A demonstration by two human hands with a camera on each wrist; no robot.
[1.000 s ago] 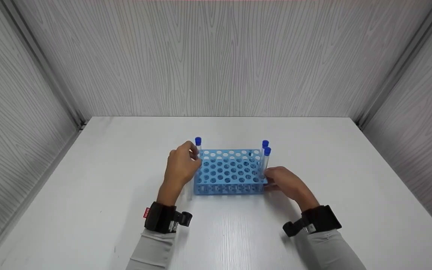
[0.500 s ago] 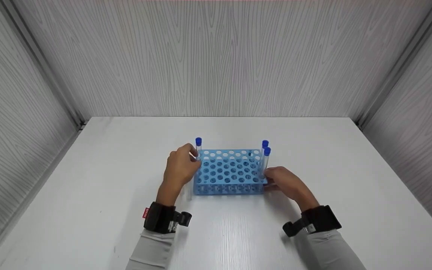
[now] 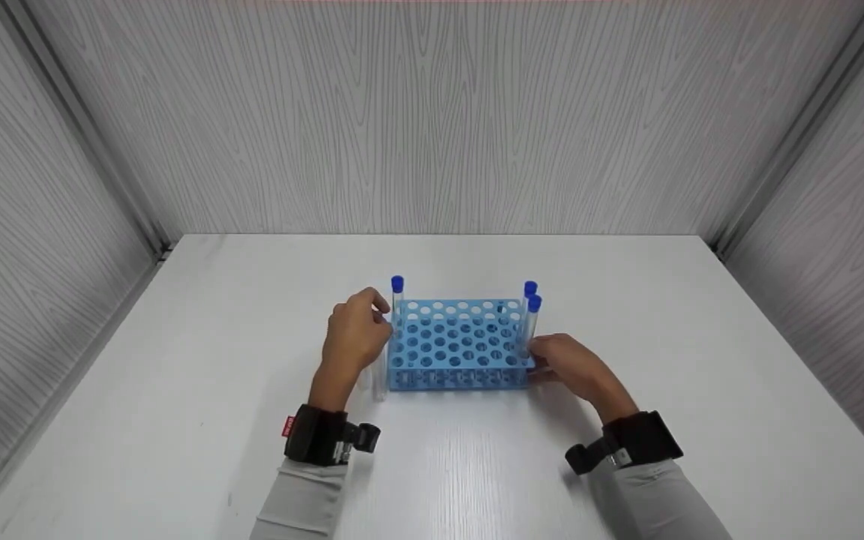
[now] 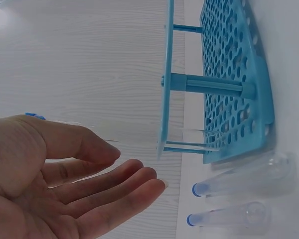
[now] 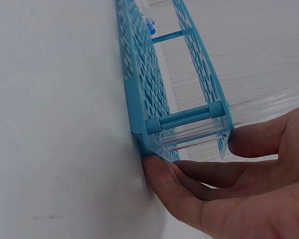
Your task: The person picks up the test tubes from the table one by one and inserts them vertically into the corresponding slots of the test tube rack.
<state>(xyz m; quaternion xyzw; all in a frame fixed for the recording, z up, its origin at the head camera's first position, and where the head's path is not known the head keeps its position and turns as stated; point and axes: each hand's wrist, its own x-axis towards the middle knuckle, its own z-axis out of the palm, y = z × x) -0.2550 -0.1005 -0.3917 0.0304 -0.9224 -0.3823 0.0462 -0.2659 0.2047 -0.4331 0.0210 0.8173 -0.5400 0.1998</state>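
Observation:
A blue test tube rack (image 3: 458,345) with rows of round holes stands on the table. Upright at its left rear corner is a clear test tube (image 3: 397,296) with a blue cap. My left hand (image 3: 355,328) is just left of that tube, thumb and fingers loosely bent around nothing; in the left wrist view the tube passes behind the thumb. My right hand (image 3: 574,364) grips the rack's right end. The right wrist view shows the thumb (image 5: 256,141) at the top plate and the fingers at the base. Two more capped tubes (image 3: 534,304) stand at that end.
Beside the rack's left end, two clear tubes (image 4: 246,174) with blue caps lie on the white table (image 3: 177,360); my left hand partly covers them in the head view. Grey wood-grain panels (image 3: 432,112) enclose the table at the back and both sides.
My left hand has let go of the left rear tube and drawn slightly left, away from it. The tube stays upright in the rack. My right hand has not moved.

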